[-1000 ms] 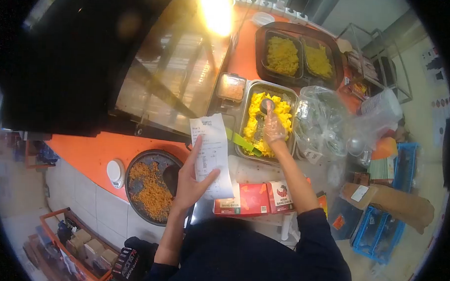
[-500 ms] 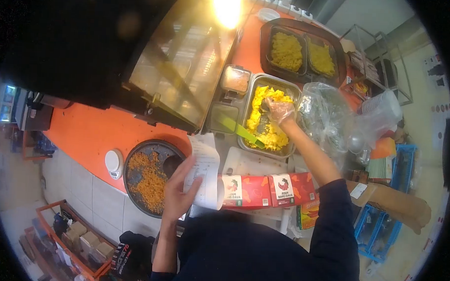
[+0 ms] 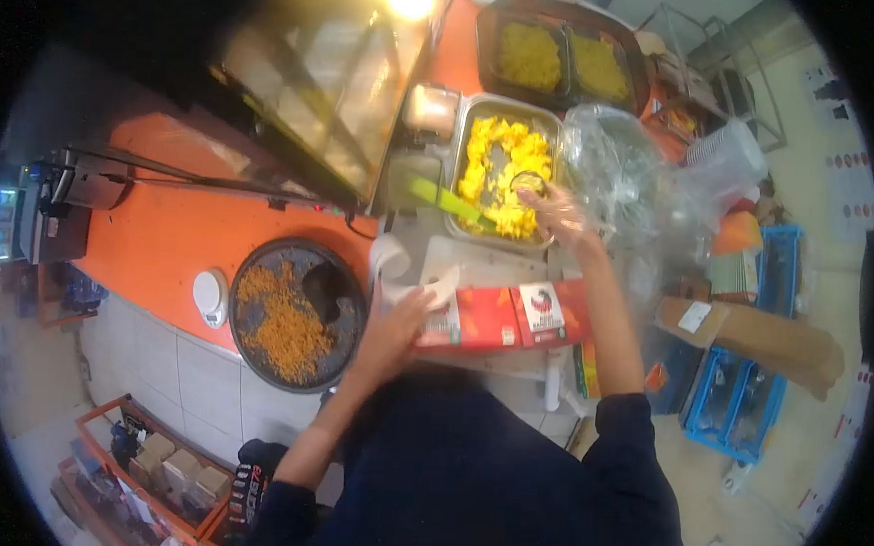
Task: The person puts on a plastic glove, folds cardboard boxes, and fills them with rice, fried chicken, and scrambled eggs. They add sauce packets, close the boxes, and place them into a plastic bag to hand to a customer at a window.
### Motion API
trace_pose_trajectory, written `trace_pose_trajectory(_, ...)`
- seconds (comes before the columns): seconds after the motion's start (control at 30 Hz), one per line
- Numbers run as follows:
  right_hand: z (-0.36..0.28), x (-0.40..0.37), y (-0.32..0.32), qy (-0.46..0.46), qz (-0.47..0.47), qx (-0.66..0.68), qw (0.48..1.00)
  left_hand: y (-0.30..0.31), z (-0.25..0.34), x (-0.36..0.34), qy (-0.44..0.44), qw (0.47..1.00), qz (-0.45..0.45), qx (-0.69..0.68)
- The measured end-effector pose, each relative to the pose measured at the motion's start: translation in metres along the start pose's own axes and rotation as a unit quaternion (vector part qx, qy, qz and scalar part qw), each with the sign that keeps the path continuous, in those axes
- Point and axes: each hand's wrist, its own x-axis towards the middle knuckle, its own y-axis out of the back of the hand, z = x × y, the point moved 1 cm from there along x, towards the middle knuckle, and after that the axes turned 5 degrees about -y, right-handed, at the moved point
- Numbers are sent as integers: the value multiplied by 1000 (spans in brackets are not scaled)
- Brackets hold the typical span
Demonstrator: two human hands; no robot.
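My right hand (image 3: 561, 215), in a clear plastic glove, is over the right side of a metal tray (image 3: 560, 147) of yellow food (image 3: 503, 174). Its fingers are closed round a small round dark cup or scoop (image 3: 530, 183). A green-handled utensil (image 3: 449, 201) leans into the tray. My left hand (image 3: 403, 330) is bare and rests at white paper (image 3: 427, 290), beside the left end of two red boxes (image 3: 484, 316); its fingers are pressed on the paper.
A round dark pan (image 3: 291, 311) of orange crumbs and a white scale (image 3: 209, 298) stand at the left. A glass case (image 3: 313, 95) rises behind. Plastic bags (image 3: 614, 173) lie right of the tray, with blue racks (image 3: 741, 390) beyond.
My right hand has moved lower and right within the tray, showing the dark rim of what it holds. My left hand has shifted towards the red boxes, and the printed sheet no longer stands upright.
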Motion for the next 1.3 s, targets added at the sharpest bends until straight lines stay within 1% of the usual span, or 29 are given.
trace_pose_trajectory(0.03,-1,-29,-2,-4,0,10,1000,12,-5,10,25,993,24,-110)
trace_pose_trajectory(0.07,1,-56,-5,-9,0,19,1000,19,-13,18,44,988,59,-135)
trace_pose_trajectory(0.13,3,-107,-17,-24,-4,27,999,7,-47,29,82,973,34,-213)
trace_pose_trajectory(0.2,8,-155,-39,-43,-8,25,999,20,-55,46,91,962,32,-254)
trace_pose_trajectory(0.23,17,-170,-49,-39,-16,2,999,28,-57,54,95,957,33,-273)
trace_pose_trajectory(0.27,29,-179,-59,-36,-24,-21,999,30,-57,59,116,933,19,-339)
trace_pose_trajectory(0.3,43,-181,-72,15,31,-98,995,29,-61,61,105,941,11,-323)
trace_pose_trajectory(0.33,61,-179,-89,64,85,-174,979,25,-65,60,95,947,2,-306)
trace_pose_trajectory(0.37,77,-175,-104,111,138,-248,952,23,-67,57,85,953,-8,-290)
trace_pose_trajectory(0.47,102,-145,-142,102,206,-387,893,26,-62,55,94,955,-10,-281)
trace_pose_trajectory(0.57,126,-131,-166,83,179,-472,859,20,-70,50,58,938,1,-341)
trace_pose_trajectory(0.6,105,-147,-166,46,147,-452,879,24,-70,48,74,937,-19,-342)
trace_pose_trajectory(0.63,93,-160,-162,144,192,-409,880,31,-66,43,91,934,-37,-345)
trace_pose_trajectory(0.67,85,-170,-154,241,233,-361,870,37,-63,38,108,930,-56,-348)
trace_pose_trajectory(0.7,72,-175,-142,336,268,-308,849,43,-60,33,70,946,-19,-315)
trace_pose_trajectory(0.77,20,-176,-109,305,325,-245,861,56,-56,19,-4,968,48,-247)
trace_pose_trajectory(0.8,1,-160,-83,262,283,-240,891,61,-56,16,20,962,41,-269)
trace_pose_trajectory(0.87,-13,-100,-39,181,233,-253,921,69,-52,13,95,929,69,-350)
trace_pose_trajectory(0.9,-7,-56,-22,149,222,-269,925,72,-51,13,130,909,82,-387)
trace_pose_trajectory(1.0,35,86,-19,114,248,-345,898,72,-44,23,157,849,156,-481)
trace_pose_trajectory(1.03,40,116,-26,108,254,-361,891,73,-44,23,158,854,157,-470)
trace_pose_trajectory(1.1,29,148,-36,152,258,-396,868,78,-42,22,163,866,155,-447)
trace_pose_trajectory(1.13,28,160,-40,173,259,-412,856,81,-39,21,190,856,161,-453)
trace_pose_trajectory(1.23,28,182,-44,107,227,-488,836,82,-39,12,211,877,161,-402)
trace_pose_trajectory(1.27,31,183,-45,101,226,-457,854,82,-39,9,218,871,175,-404)
trace_pose_trajectory(1.3,34,196,-39,79,192,-473,856,78,-40,6,232,864,180,-409)
